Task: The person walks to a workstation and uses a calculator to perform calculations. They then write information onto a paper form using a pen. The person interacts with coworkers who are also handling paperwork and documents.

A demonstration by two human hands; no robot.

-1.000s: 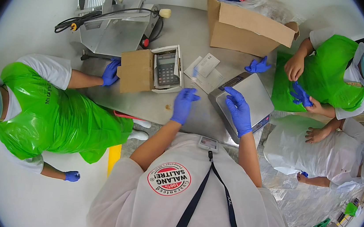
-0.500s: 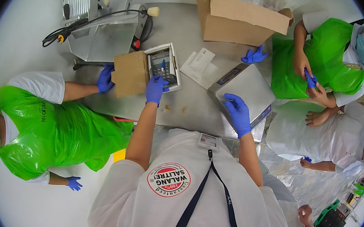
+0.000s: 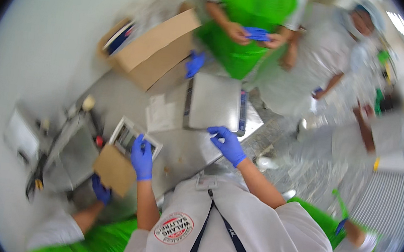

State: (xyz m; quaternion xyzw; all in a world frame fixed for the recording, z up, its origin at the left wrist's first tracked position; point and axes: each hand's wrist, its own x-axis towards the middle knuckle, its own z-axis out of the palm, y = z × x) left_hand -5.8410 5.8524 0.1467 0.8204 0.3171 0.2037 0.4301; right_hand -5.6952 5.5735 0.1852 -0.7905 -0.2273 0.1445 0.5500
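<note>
At the white cardboard box (image 3: pixel 157 147) hangs my blue-gloved left hand (image 3: pixel 142 160), grip unreadable; my view swung, centring the square silver scale (image 3: pixel 214 100) by my loosely spread, blue-gloved right hand (image 3: pixel 229 147).

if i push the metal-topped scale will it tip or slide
The scale looks low and broad, so it would probably slide rather than tip. Its flat metal top looks smooth and shiny, so things may slip on it. Its boxy body seems stiff, unlikely to bend.
</note>
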